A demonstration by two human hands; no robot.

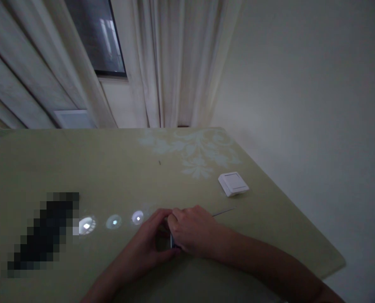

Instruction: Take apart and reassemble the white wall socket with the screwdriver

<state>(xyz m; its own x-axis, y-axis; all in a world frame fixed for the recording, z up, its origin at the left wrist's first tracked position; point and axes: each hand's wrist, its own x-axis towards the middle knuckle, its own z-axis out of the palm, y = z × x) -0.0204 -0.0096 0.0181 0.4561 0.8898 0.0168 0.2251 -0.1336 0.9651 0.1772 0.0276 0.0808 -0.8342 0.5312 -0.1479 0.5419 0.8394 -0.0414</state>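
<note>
Both my hands meet low in the middle of the green table [112,168]. My left hand [148,246] curls its fingers around a small dark thing that is mostly hidden between the hands. My right hand [192,231] is closed over the same spot from the right, fingers pressed together. A thin metal rod or tool tip [223,212] sticks out to the right from behind my right hand. What the hands hold is too covered to name.
A white wall-switch plate [233,183] lies on the table to the right, beyond the hands. A blurred dark patch [45,233] sits at the left. Curtains [171,63] and a window [96,33] stand behind the table; a bare wall [316,105] runs along its right edge.
</note>
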